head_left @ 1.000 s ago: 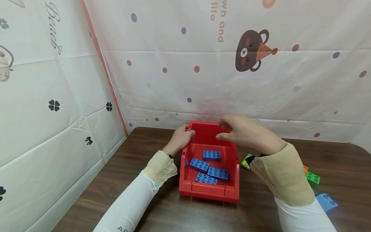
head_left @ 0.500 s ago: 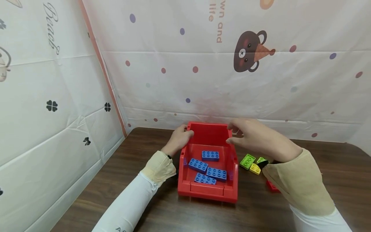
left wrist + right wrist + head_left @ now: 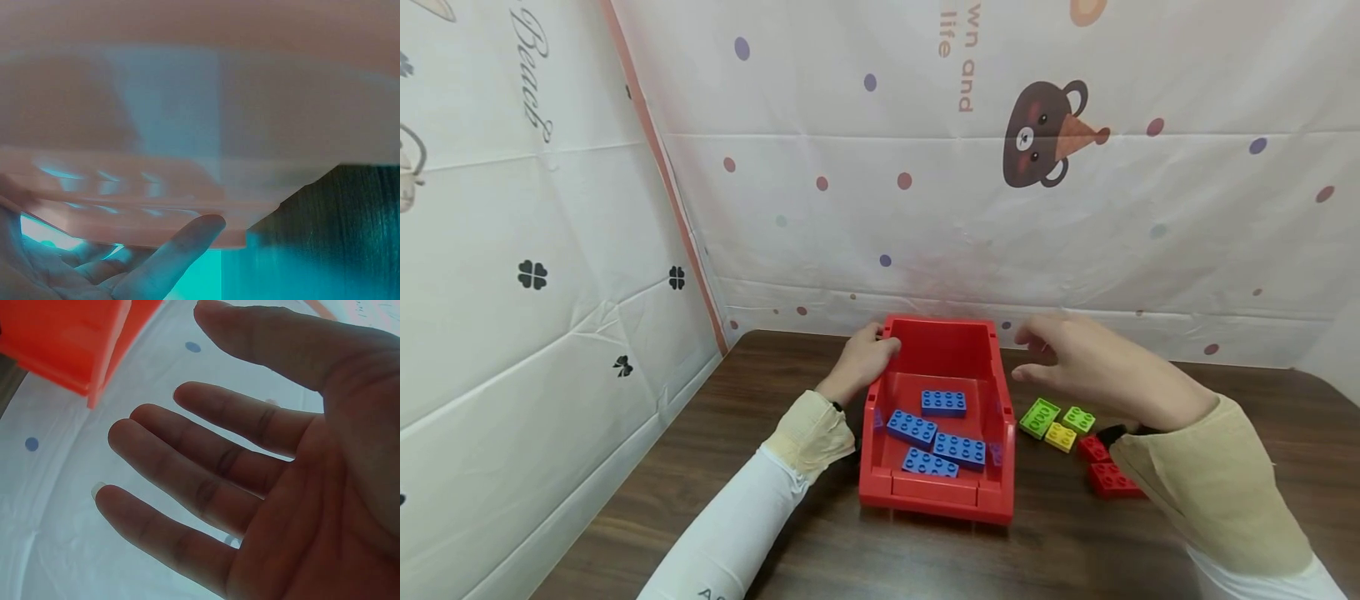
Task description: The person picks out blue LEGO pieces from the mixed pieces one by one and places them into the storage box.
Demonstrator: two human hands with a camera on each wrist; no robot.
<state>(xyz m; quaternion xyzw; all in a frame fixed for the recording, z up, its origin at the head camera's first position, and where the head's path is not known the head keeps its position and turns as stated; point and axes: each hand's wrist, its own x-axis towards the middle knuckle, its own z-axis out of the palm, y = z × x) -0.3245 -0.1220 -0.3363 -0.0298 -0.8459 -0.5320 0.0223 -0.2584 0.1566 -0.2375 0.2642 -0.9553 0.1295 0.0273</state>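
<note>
A red plastic bin (image 3: 940, 504) stands on the table with several blue building bricks (image 3: 943, 403) lying loose inside. My left hand (image 3: 859, 364) grips the bin's upper left edge near the back. In the left wrist view that hand's thumb (image 3: 178, 262) lies against the pale, blurred bin wall. My right hand (image 3: 1086, 367) hovers to the right of the bin, apart from it. Seen from the right wrist, the palm and fingers (image 3: 206, 481) are loosely extended and hold nothing, with the bin's corner (image 3: 69, 350) at upper left.
Right of the bin lie green bricks (image 3: 1040, 418), a yellow brick (image 3: 1061, 437) and red bricks (image 3: 1111, 481), the last partly behind my right sleeve (image 3: 1210, 483). A patterned white curtain (image 3: 850, 208) rises behind the brown table (image 3: 700, 467).
My right hand has moved right, from above the bin's right edge to beside it, uncovering green, yellow and red bricks. The left hand keeps its grip on the bin.
</note>
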